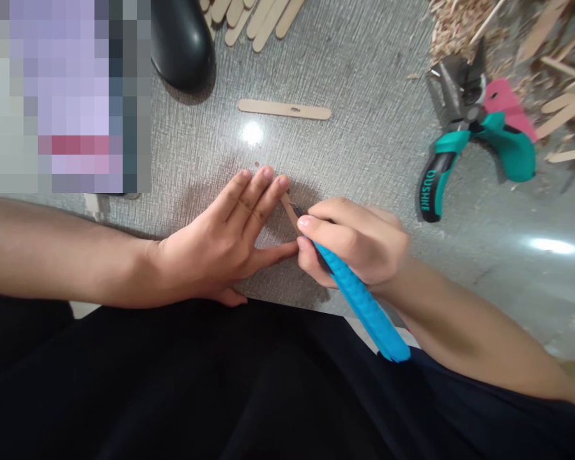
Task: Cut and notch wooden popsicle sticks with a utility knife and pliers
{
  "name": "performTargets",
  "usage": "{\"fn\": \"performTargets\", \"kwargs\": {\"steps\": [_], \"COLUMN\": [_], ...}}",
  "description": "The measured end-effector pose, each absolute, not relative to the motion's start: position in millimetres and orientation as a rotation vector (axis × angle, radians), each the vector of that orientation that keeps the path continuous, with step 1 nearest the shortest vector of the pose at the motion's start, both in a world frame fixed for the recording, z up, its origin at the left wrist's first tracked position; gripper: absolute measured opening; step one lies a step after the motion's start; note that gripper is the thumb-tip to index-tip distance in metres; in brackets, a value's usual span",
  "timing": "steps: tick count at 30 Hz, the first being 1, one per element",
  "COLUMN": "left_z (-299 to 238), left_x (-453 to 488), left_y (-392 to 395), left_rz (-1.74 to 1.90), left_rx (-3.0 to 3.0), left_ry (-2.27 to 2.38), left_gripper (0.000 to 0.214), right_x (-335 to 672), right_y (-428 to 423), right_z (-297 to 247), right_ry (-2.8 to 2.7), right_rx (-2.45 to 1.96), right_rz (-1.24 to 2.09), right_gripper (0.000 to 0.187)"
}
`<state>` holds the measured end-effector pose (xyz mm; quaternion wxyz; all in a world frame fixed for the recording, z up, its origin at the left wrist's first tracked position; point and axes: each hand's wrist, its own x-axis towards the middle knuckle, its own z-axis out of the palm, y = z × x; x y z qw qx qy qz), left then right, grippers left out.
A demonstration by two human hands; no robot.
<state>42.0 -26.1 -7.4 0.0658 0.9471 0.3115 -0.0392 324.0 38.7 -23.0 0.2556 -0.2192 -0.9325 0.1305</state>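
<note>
My left hand (225, 233) lies flat with its fingers stretched out. Its fingertips rest at one end of a thin wooden craft stick (289, 208), which is mostly hidden between my two hands. Closed around a blue utility knife (364, 306), my right hand (359, 239) holds it tilted, with the dark tip down by the stick. The tip is partly covered by my fingers. Beyond my left fingertips, another craft stick (283, 109) with a small dark slot-like mark lies by itself on the table.
Teal-and-black pliers (472, 115) lie with handles spread at the right, over a pink piece (508, 105). Wood shavings (453, 29) and broken sticks (568, 102) cover the upper right. A black rounded object (184, 45) and several craft sticks (268, 19) are at the top. The upper left is pixelated.
</note>
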Motion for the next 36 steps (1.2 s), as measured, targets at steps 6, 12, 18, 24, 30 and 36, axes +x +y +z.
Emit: {"fn": "performTargets", "kwargs": {"steps": [6, 12, 18, 24, 30, 36], "left_z": [-5.1, -3.7, -2.6, -2.1, -0.1, -1.2], "left_x": [42.1, 42.4, 44.9, 44.6, 43.3, 42.5], "left_y": [-26.0, -25.8, -28.1, -28.4, -25.4, -24.9], "left_rz": [-0.119, -0.112, -0.162, -0.167, -0.168, -0.18], "left_rx": [2.853, 2.821, 2.823, 2.82, 2.819, 2.785], "left_ry": [0.942, 0.96, 0.974, 0.969, 0.941, 0.937], "left_gripper": [0.138, 0.136, 0.133, 0.129, 0.128, 0.12], "right_x": [324.9, 323.7, 324.5, 326.2, 324.9, 325.4], "right_y": [39.5, 39.3, 38.4, 39.2, 37.8, 36.2], "right_z": [-23.1, -21.1, -21.0, -22.6, -21.8, -22.6], "right_ry": [-2.514, -2.508, -2.518, -2.522, -2.513, -2.505], "right_rx": [-0.59, -0.595, -0.587, -0.581, -0.605, -0.611], "right_rz": [0.381, 0.394, 0.377, 0.362, 0.373, 0.363], "right_gripper": [0.03, 0.03, 0.029, 0.027, 0.028, 0.029]}}
